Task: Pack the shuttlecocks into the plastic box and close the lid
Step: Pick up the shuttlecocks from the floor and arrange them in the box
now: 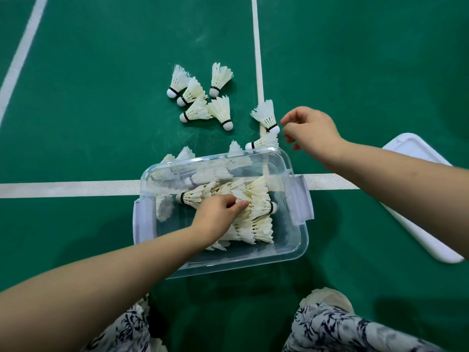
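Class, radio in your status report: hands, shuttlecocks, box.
Left hand grips shuttlecocks inside plastic box. Right hand pinches loose shuttlecock by cork. Lid off; floor cluster unpacked.

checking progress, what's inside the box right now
Shuttlecocks lie piled in the box, corks pointing different ways, with the left hand gripping some. The hand and the top layer cover what lies beneath, so no count.

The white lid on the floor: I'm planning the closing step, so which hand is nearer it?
Right. The right hand is left of the lid, just beyond the box; the left hand is farther left, inside the box.
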`<state>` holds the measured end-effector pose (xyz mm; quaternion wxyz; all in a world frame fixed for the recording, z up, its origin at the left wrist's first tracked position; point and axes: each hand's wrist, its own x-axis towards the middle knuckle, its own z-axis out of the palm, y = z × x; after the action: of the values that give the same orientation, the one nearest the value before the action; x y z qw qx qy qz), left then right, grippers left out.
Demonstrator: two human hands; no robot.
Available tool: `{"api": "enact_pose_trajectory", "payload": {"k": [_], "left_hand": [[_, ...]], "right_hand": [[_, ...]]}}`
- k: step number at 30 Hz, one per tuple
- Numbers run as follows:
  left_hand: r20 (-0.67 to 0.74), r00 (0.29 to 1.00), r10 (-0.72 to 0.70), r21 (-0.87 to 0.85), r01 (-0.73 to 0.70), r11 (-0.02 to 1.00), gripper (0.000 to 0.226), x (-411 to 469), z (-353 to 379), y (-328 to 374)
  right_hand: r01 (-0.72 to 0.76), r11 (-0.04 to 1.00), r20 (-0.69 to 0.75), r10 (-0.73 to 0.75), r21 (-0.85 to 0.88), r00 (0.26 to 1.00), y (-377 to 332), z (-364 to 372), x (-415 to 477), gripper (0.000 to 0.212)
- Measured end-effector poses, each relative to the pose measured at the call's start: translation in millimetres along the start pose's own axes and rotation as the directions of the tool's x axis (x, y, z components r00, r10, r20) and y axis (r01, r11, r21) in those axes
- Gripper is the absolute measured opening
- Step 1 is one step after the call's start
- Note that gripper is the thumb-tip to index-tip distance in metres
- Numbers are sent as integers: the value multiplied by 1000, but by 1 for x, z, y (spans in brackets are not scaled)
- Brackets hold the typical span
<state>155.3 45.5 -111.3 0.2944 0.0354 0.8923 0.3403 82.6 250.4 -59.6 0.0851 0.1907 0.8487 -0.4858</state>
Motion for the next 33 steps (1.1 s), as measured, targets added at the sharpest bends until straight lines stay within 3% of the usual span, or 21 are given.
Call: {"api": "enact_pose_trajectory", "payload": {"k": [6,10,15,20,25,33], "left_hand": [[-13,1000,9,50,-8,999,48,2,-7,-2],[-145,988,53,41,-48,998,53,6,-23,8],[-392,892,225,-37,-259,965,28,22,-59,45],[-516,840,170,-122,-269,955,23,45,-78,59],[-500,864,60,-290,-232,928,19,54,-79,50],[-510,860,-23,-372,-197,907,15,63,-86,35]], "right_hand": [[-60,998,-25,59,-30,998,10,-6,14,22],[-66,992,10,68,-104,998,14,-5,24,11],[-19,935,103,59,-354,993,15,0,48,70],[162,765,254,2,-623,967,17,14,74,114],[283,686,399,10,-670,917,18,33,91,120],[295,602,420,75,-742,904,30,47,110,124]]}}
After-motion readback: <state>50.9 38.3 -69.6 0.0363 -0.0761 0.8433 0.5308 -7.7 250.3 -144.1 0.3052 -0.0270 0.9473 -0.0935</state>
